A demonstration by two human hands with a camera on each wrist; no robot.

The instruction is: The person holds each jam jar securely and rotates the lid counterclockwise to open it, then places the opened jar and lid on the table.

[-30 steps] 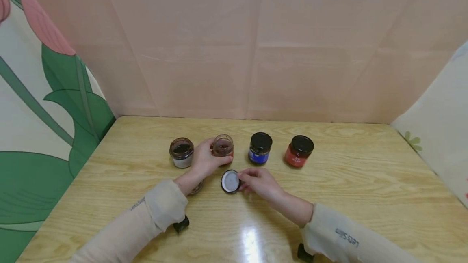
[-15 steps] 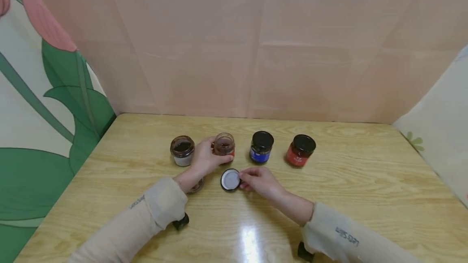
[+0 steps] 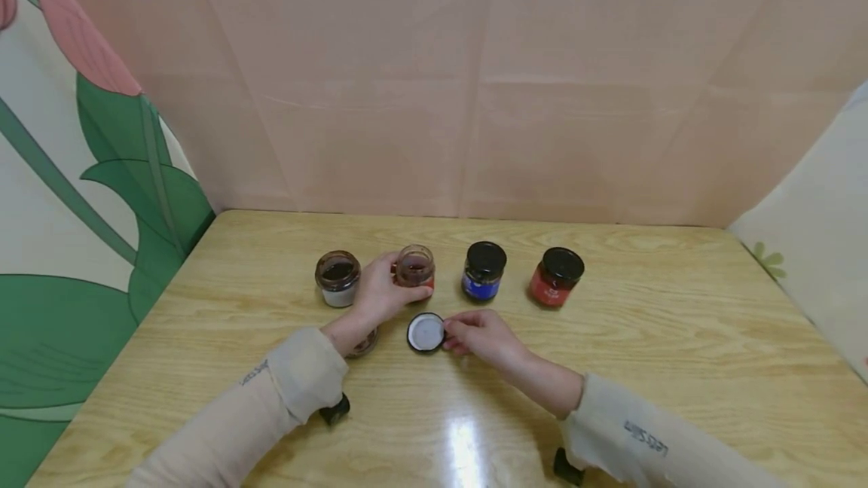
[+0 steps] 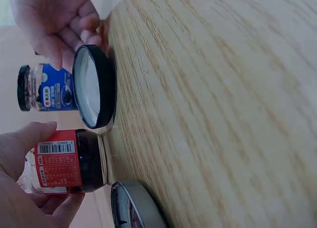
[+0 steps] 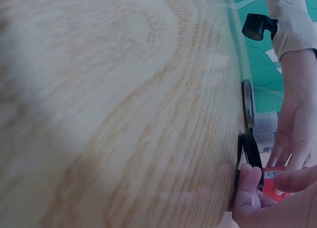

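Note:
My left hand (image 3: pixel 385 294) grips an open glass jar (image 3: pixel 416 271) from its left side, thumb across the front. In the left wrist view a red label (image 4: pixel 57 159) with a barcode wraps this jar, which stands upright on the table. My right hand (image 3: pixel 484 337) pinches the right edge of a black jar lid (image 3: pixel 426 332) between thumb and fingers. The lid's whitish inside faces up, close over the table in front of the jar. Left of the gripped jar is another open jar (image 3: pixel 339 294), dark inside, with a whitish label. Partly hidden under my left wrist lies a second lid (image 3: pixel 367 343).
Two jars with black lids on stand to the right along the same row: one with a blue label (image 3: pixel 482 286), one with a red label (image 3: pixel 551 292). A pinkish cloth (image 3: pixel 475 96) hangs behind the wooden table (image 3: pixel 651 337).
The lid in my right fingers has shifted very slightly left. My left hand keeps its grip on the jar, and the other jars stay in place.

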